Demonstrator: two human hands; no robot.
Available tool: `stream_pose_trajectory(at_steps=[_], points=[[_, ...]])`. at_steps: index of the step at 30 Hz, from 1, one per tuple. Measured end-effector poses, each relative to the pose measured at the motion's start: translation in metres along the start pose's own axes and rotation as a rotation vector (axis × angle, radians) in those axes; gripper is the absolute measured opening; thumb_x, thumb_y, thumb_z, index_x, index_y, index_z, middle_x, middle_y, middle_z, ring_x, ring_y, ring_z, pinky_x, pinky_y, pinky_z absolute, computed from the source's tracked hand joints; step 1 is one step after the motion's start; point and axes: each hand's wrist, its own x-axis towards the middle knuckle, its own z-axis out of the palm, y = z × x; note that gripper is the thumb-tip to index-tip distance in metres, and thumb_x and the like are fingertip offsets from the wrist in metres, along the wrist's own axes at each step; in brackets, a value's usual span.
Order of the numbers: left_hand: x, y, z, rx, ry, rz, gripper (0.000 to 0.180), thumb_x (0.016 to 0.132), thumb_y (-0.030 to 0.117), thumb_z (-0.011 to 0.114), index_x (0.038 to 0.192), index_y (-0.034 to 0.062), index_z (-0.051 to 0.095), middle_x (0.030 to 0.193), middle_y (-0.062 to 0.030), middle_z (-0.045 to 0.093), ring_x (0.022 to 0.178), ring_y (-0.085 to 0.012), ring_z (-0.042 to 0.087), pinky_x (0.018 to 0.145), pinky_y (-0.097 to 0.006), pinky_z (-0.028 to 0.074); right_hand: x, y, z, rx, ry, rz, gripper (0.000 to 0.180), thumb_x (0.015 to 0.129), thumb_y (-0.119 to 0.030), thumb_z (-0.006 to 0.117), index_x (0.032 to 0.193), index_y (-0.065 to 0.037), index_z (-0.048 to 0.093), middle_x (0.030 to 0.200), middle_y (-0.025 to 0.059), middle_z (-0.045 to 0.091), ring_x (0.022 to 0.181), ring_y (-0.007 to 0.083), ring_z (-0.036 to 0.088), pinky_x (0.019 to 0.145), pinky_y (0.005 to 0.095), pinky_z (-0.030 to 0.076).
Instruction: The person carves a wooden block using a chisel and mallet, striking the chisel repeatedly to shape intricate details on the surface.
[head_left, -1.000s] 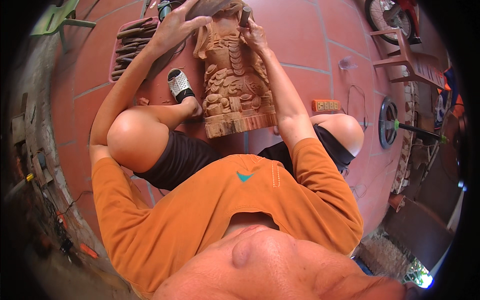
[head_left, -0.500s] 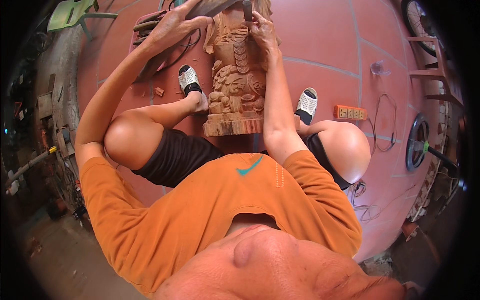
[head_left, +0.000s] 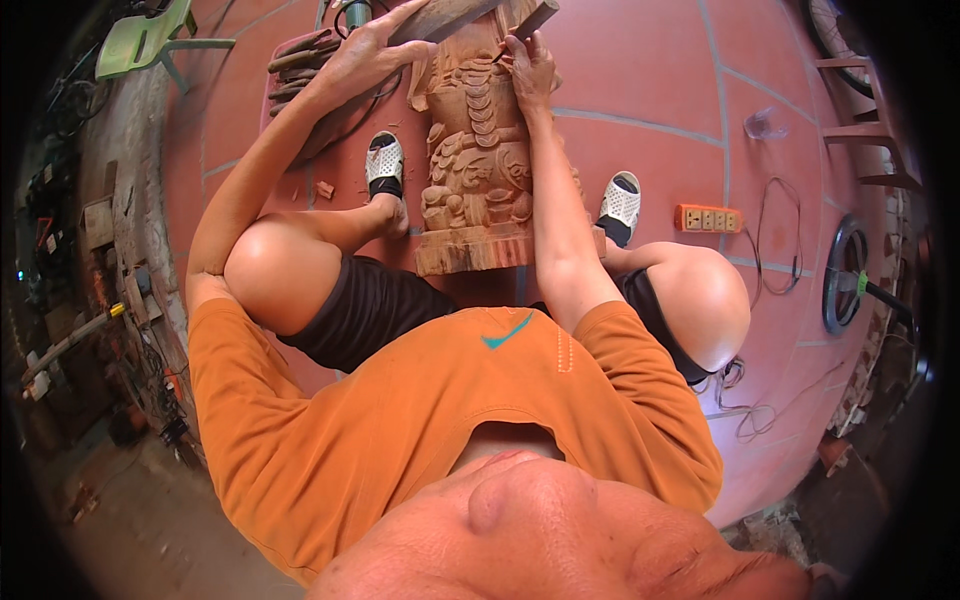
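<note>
A carved wooden sculpture stands between my legs, its flat base towards me and its far part running up to the top edge of the view. My right hand is closed round a chisel over the upper carving. The handle slants up to the right, and the thin dark blade points down at the wood. At upper left, my left hand grips a thick grey-brown wooden mallet, the thumb stretched along its near side. The mallet's far end is cut off by the picture edge, and part of my left fingers is hidden.
Several carving tools lie in a pink tray left of the sculpture, with wood chips nearby. An orange power strip and its cable rest on the tiles at right. A green chair stands far left, a brown one far right.
The chisel handle, upright before, now leans to the right, and its blade shows. My left hand keeps hold of the mallet. The whole view has shifted slightly.
</note>
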Motion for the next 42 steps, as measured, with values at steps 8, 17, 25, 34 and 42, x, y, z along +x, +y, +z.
stream_pose_trajectory(at_steps=[8,17,25,34,42], points=[[-0.007,0.02,-0.011,0.044,0.047,0.031,0.076,0.092,0.023,0.071,0.154,-0.0003,0.035,0.149,-0.0231,0.05,0.137,-0.0285,0.049,0.116,-0.037,0.036,0.003,0.002,0.0,-0.085,-0.064,-0.04,0.016,0.093,-0.015,0.075,0.097,-0.004,0.064,0.08,-0.0011,0.066,0.075,0.0057,0.064,0.065,0.0213,0.05],[-0.003,-0.002,-0.006,0.212,-0.088,0.01,0.077,0.092,0.024,0.071,0.155,0.0021,0.033,0.149,-0.0268,0.049,0.137,-0.0327,0.05,0.113,-0.04,0.039,0.004,0.004,0.001,-0.137,-0.105,-0.036,0.018,0.092,-0.015,0.075,0.098,-0.002,0.065,0.08,0.0005,0.068,0.075,0.006,0.063,0.065,0.0236,0.05],[0.0,0.023,-0.004,0.133,0.093,0.159,0.079,0.091,0.025,0.071,0.156,0.0048,0.033,0.145,-0.0283,0.051,0.133,-0.0367,0.053,0.111,-0.041,0.041,0.004,0.011,-0.003,-0.245,-0.071,-0.108,0.017,0.092,-0.016,0.074,0.099,-0.003,0.065,0.079,0.0008,0.07,0.071,0.0067,0.061,0.062,0.0274,0.048],[0.01,-0.001,-0.002,0.342,-0.026,0.144,0.078,0.089,0.023,0.071,0.155,0.0036,0.034,0.144,-0.0287,0.052,0.132,-0.0403,0.054,0.11,-0.044,0.042,0.004,0.007,-0.004,0.011,-0.049,-0.017,0.014,0.096,-0.014,0.07,0.098,-0.003,0.064,0.085,0.0025,0.07,0.076,0.008,0.064,0.064,0.0232,0.052],[0.005,0.01,-0.007,0.304,-0.001,0.144,0.075,0.09,0.022,0.07,0.154,0.0029,0.036,0.144,-0.028,0.052,0.133,-0.0376,0.054,0.11,-0.043,0.042,-0.004,-0.009,0.001,-0.13,-0.069,-0.035,0.018,0.094,-0.018,0.073,0.099,-0.003,0.064,0.08,0.0018,0.069,0.073,0.0083,0.066,0.063,0.0235,0.052]])
